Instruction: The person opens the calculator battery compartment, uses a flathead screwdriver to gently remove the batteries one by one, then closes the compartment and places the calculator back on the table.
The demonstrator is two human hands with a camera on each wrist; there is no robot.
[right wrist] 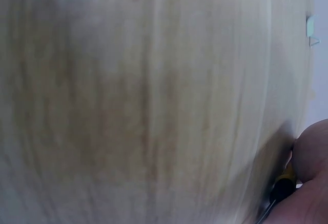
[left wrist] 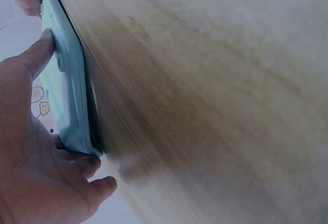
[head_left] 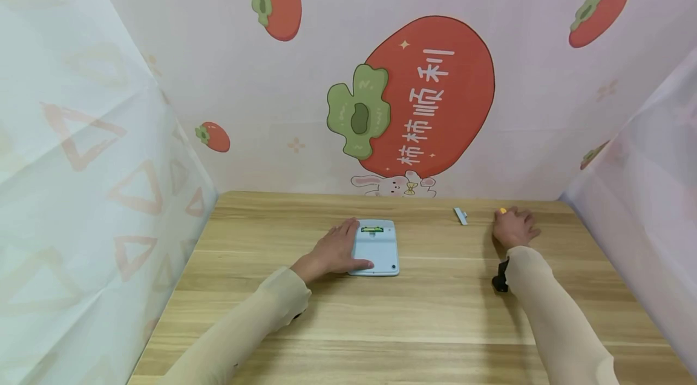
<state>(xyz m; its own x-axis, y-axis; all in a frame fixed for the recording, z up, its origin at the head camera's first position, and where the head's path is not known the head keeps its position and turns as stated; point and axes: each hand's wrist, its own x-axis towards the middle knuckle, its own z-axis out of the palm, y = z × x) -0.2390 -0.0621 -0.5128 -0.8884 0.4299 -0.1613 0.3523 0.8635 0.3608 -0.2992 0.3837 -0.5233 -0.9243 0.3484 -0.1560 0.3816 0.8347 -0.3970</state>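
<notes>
A flat light-blue device [head_left: 377, 249] with rounded corners lies on the wooden table, a green battery [head_left: 373, 229] showing in its uncovered slot. My left hand [head_left: 339, 250] grips its left side, thumb along the near edge and fingers at the far end. In the left wrist view, the thumb and fingers of that hand [left wrist: 38, 157] span the device [left wrist: 72, 80]. Toward the right, my right hand [head_left: 514, 228] is low over the table and pinches a screwdriver [head_left: 503, 210] with a yellow part. In the right wrist view, its black-and-yellow handle [right wrist: 283, 187] and thin metal shaft show beside the fingers.
A small light-blue battery cover [head_left: 460, 216] lies on the table between the device and my right hand. Behind the table [head_left: 414, 318] stands a printed backdrop [head_left: 245, 88] with persimmons, and white fabric walls close off both sides.
</notes>
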